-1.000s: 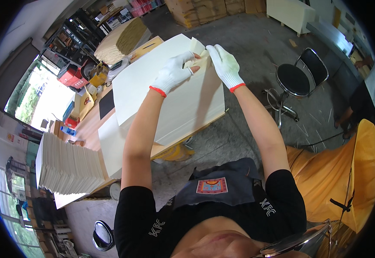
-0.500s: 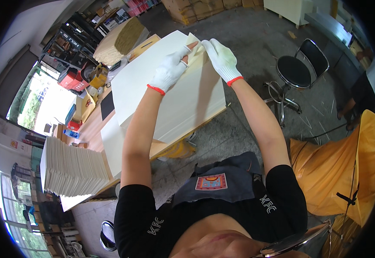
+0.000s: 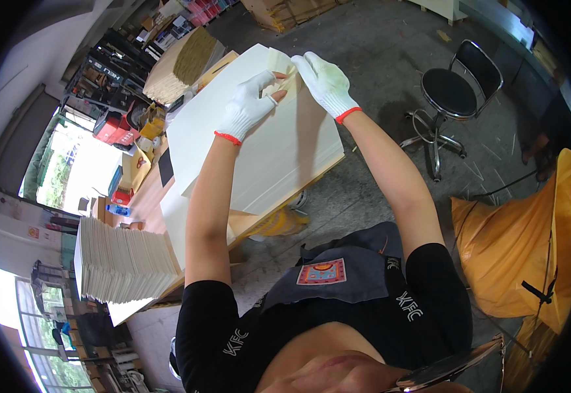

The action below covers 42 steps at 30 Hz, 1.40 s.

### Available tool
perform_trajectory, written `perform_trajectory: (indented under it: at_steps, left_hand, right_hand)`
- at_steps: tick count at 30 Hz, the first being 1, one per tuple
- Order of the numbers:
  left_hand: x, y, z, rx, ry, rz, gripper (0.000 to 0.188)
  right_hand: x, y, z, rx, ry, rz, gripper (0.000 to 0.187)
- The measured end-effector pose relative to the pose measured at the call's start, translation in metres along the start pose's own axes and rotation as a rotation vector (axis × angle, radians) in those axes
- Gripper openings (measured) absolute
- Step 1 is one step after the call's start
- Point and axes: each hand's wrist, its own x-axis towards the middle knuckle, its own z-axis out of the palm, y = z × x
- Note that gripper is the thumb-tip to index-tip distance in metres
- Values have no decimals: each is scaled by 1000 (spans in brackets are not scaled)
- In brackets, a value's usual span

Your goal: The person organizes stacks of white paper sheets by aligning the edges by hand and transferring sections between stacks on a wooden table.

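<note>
A thick stack of large cream sheets [image 3: 252, 167] lies on the table in front of me. My left hand [image 3: 246, 107], in a white knit glove with a red cuff, is over the far right part of the top sheet. Its thumb and forefinger show bare and stand apart, with nothing visibly gripped. Beside it my right hand [image 3: 325, 84], gloved the same way, rests at the stack's far right edge with fingers stretched toward the corner. Its palm side is hidden. A yellowish patch [image 3: 290, 86] of the sheets shows between the hands.
A second stack of sheets [image 3: 125, 262] stands at the table's near left. Scissors [image 3: 141, 162] and small items lie beyond it. Another tall stack [image 3: 174, 69] is farther back. On the right are a black swivel chair [image 3: 450, 92] and an orange cloth [image 3: 505, 249].
The raised sheet corner between my hands now lies lower. My left hand has shifted slightly left and its thumb and forefinger have parted. My right hand has moved a little left and away.
</note>
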Motion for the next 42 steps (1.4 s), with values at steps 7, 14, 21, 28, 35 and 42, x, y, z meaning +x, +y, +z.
perform_trajectory:
  at_steps: [7, 14, 21, 28, 35, 42]
  left_hand:
    - [1, -5, 4, -19, 78, 85, 33]
    - [0, -1, 3, 6, 2, 18, 32]
    - [-1, 2, 3, 15, -3, 24, 33]
    - [0, -6, 2, 17, 28, 61, 28]
    - [2, -10, 3, 101, 4, 57, 29]
    - [1, 2, 2, 12, -8, -14, 32]
  right_hand:
    - [-1, -1, -4, 19, -65, 30, 49]
    - [1, 6, 2, 4, -28, -1, 50]
    - [2, 9, 4, -15, -35, -6, 49]
    - [-3, -1, -2, 38, -43, -9, 48]
    - [-1, 6, 4, 22, -5, -34, 47]
    - [0, 6, 1, 18, -31, -6, 46]
